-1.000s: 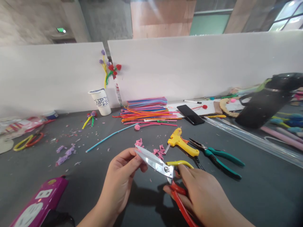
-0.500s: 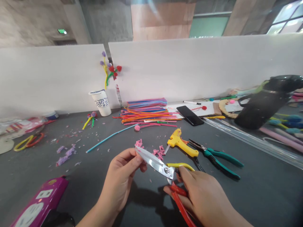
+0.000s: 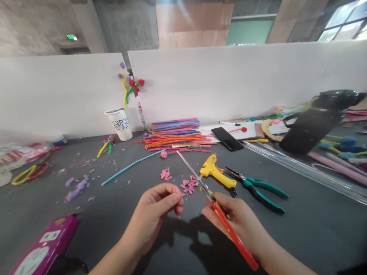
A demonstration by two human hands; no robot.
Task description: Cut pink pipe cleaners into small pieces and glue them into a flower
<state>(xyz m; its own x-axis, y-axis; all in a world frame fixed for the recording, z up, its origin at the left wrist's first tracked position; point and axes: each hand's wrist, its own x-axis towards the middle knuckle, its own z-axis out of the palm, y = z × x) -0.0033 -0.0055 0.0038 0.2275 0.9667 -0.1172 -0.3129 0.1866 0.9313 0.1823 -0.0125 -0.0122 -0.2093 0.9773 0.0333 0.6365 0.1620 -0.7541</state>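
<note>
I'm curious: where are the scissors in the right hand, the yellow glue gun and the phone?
Held scissors (image 3: 233,233): head view, on the red handle.
Yellow glue gun (image 3: 220,175): head view, on its grip.
Phone (image 3: 227,139): head view, middle of its dark screen.

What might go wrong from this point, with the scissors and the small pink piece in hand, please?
The left hand pinches the pink piece by so little that the fingertips could get nicked if the scissors in the right hand close on it. If it slips, it might get lost among the similar pink bits just beyond. The blades also appear close to the yellow glue gun and might knock it.
</note>
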